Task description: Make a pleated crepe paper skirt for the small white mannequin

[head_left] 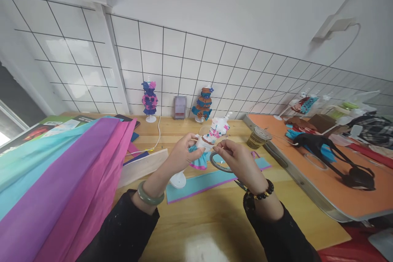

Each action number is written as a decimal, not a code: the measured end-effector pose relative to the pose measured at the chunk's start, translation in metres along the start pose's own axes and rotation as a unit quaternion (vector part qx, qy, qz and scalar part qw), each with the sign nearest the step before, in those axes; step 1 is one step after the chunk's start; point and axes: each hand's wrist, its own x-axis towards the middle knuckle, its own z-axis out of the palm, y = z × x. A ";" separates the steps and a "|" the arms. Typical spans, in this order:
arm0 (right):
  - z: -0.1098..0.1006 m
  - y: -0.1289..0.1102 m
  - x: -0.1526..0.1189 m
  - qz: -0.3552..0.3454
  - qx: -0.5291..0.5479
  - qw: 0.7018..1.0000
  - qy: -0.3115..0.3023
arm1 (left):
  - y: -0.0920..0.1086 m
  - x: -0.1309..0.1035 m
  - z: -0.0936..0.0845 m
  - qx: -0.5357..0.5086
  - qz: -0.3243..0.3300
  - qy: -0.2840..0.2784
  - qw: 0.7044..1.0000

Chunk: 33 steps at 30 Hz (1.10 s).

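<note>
Tilted to the right above the table is a miniature dress form [218,127], its white top dotted with pink and blue flowers over a turquoise skirt [199,159] with a pink hem. My left hand [184,151] is closed around its waist, thumb in front. My right hand [235,153] is closed at the form's right side, fingertips near the waist. A thin grey ring, seemingly a roll of tape [219,166], hangs from the right hand's fingers. The form's round white base [178,180] sticks out below my left hand. Under both hands lies a turquoise strip [196,184] with purple edging.
Two dressed miniature forms, one purple-pink [150,100] and one brown-teal [202,104], stand by the tiled wall with a phone-like device [180,107] between them. Folded coloured fabric [70,163] covers the left. A lidded cup [258,137] and an orange board [307,180] with a black bag are right.
</note>
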 end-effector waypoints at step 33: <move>-0.001 0.008 0.002 -0.007 0.079 0.996 -0.048 | -0.001 0.000 0.002 -0.022 -0.014 -0.019 0.999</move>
